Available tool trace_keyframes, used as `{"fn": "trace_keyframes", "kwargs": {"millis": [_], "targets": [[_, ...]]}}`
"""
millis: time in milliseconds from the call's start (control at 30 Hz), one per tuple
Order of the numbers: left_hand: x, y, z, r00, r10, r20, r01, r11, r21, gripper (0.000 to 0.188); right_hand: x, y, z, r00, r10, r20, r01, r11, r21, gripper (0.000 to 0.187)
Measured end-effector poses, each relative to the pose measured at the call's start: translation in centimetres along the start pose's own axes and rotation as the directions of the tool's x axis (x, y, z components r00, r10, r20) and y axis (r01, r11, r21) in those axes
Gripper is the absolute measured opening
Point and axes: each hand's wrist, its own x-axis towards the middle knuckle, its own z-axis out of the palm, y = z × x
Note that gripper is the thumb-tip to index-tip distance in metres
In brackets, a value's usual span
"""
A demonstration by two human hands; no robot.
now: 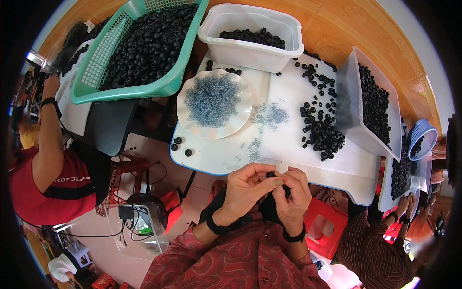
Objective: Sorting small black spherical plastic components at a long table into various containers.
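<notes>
Close together above the table's front edge, my left hand (248, 190) and my right hand (293, 195) meet with bent fingers. Between their fingertips is a small black part (271, 174), pinched by thumb and forefinger of the left. A further dark piece (287, 190) shows in my right hand, its shape mostly hidden by the fingers. Ahead stands a white scalloped plate (187, 122) heaped with small bluish, see-through pieces (211, 99). Loose ones (271, 114) lie beside it on the white tabletop (288, 149). Rounded black parts (323, 137) are piled to the right.
A green basket (82, 86) of black parts stands back left, a white tub (250, 55) at the back. The right side has a translucent bin (350, 111) and a blue basket (429, 147). People sit at left (53, 183) and right (378, 245); a red stool (327, 226) stands nearby.
</notes>
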Motion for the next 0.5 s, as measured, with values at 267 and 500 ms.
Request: {"fn": "trace_keyframes", "kwargs": {"millis": [267,500], "targets": [[0.4,-0.6,0.2,0.999,0.025,-0.042,-0.028,0.997,-0.068,0.022,-0.4,0.2,0.8,0.998,-0.053,-0.024,0.050,0.993,-0.109,0.023],[0.3,-1.1,-0.7,1.000,0.008,-0.028,-0.010,0.997,-0.071,0.024,-0.1,-0.6,0.6,1.000,-0.005,-0.003,0.005,0.991,-0.135,0.021]]}}
